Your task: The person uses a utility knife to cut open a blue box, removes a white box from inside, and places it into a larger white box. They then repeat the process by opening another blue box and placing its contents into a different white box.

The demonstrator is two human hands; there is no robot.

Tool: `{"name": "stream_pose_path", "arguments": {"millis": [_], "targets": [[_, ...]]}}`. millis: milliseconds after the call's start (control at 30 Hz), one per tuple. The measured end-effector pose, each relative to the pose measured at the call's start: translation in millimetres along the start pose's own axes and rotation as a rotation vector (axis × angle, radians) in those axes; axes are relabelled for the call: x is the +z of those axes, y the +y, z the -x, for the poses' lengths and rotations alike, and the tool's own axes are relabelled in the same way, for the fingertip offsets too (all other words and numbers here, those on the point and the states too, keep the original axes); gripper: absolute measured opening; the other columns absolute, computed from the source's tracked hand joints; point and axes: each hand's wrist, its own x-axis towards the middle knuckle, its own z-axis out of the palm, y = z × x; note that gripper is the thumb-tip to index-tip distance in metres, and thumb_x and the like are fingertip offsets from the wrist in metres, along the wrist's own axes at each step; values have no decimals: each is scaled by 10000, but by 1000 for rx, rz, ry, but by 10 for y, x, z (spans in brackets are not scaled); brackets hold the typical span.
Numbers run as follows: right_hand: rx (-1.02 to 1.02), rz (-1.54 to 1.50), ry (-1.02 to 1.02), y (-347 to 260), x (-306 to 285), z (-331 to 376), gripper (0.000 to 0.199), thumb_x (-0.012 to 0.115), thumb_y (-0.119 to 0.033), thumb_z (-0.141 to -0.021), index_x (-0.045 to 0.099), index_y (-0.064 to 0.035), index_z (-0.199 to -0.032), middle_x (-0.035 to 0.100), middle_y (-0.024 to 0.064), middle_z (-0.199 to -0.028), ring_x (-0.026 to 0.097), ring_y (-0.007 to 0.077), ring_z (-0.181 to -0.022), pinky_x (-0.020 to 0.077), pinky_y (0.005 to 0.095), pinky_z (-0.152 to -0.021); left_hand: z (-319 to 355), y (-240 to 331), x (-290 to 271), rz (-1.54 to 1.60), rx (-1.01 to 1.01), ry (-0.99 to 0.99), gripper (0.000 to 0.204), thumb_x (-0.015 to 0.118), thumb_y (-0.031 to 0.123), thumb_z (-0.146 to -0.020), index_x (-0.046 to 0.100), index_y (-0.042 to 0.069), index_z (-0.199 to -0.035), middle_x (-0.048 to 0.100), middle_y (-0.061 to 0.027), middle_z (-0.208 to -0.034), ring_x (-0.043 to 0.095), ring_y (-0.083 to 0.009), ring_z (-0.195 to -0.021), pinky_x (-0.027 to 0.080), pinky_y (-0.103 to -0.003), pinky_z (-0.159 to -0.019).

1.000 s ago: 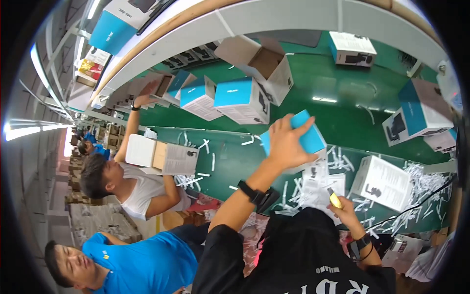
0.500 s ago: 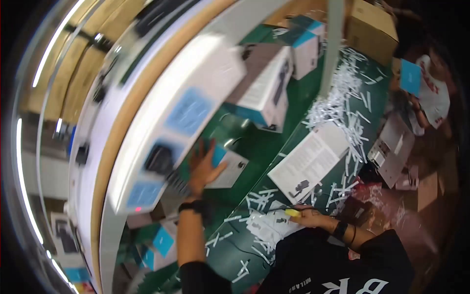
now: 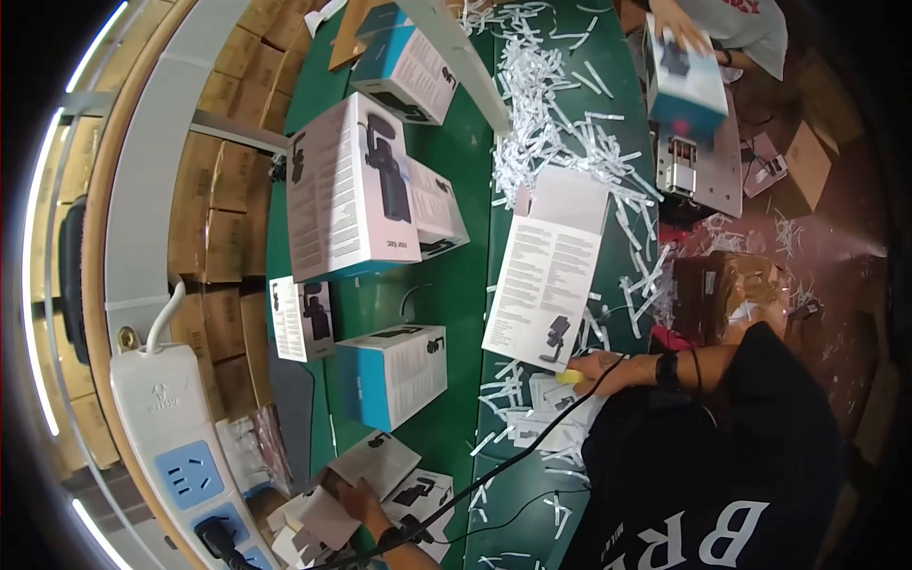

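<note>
My left hand [image 3: 359,501] is low at the left, its curled fingers at the edge of a small white box [image 3: 377,462]; some fingers are hidden. Beside it lie white cartons [image 3: 318,518] with raised flaps and a box printed with a black device [image 3: 423,494]. My right hand [image 3: 598,370] is closed on a small yellow object [image 3: 570,376], too little of which shows to name. Just beyond that hand lies a large white printed box [image 3: 541,290], with a plain pale flap [image 3: 570,201] at its far end. Printed paper pieces [image 3: 546,427] lie below the right hand.
Blue-and-white boxes [image 3: 404,375] and a tall printed box [image 3: 351,190] stand on the green table [image 3: 465,294]. Shredded paper [image 3: 541,114] covers its far right part. A power strip [image 3: 161,408] and black cable [image 3: 532,442] are near. Another person's hand [image 3: 679,24] holds a box.
My view has swung round, so the table now runs more upright. My left hand, spread over the table before, now has curled fingers at a small white box. The right still holds the yellow object.
</note>
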Motion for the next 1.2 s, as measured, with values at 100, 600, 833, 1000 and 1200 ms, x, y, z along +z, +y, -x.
{"name": "stream_pose_path", "arguments": {"millis": [100, 600, 833, 1000, 1200], "targets": [[-45, 4, -75, -10, -155, 81, 405, 633, -283, -891, 582, -137, -1266, 698, 191, -923, 699, 349, -883, 547, 412, -788, 102, -37, -172, -13, 59, 15, 355, 762, 259, -724, 611, -3, -911, 664, -219, -874, 643, -443, -876, 491, -552, -764], [-618, -236, -533, -1019, -1036, 1173, 336, 726, -248, -908, 676, -40, -1168, 718, 95, -983, 662, 183, -899, 526, 357, -792, 1602, -134, -2046, 234, 127, 194, 375, 835, 404, -814, 703, 77, -940, 657, -162, -734, 602, -284, -641, 510, -457, -697], [-794, -1004, 1558, -1094, -2652, 1463, 394, 669, -60, -919, 556, -42, -1296, 463, -63, -703, 428, 33, -591, 338, 217, -514, 3096, -530, -1916, 339, 313, 44, 351, 836, 337, -789, 590, 89, -764, 539, -60, -619, 486, -284, -545, 447, -422, -569], [-1285, 65, 466, -1870, -1279, 1874, 318, 591, -104, -991, 629, -16, -1294, 663, 106, -856, 666, 229, -744, 525, 357, -685, 3786, -1122, -1969, 147, 124, -154, 322, 816, 285, -773, 601, 45, -777, 576, -100, -645, 532, -306, -555, 467, -431, -583], [-527, 290, 482, -1143, -389, -1, 365, 627, -171, -904, 620, -101, -1263, 687, 204, -1077, 663, 390, -997, 544, 450, -870, 3996, -833, -1224, 180, 78, 70, 364, 858, 120, -640, 513, 8, -672, 555, -141, -633, 529, -332, -574, 408, -459, -557]]}}
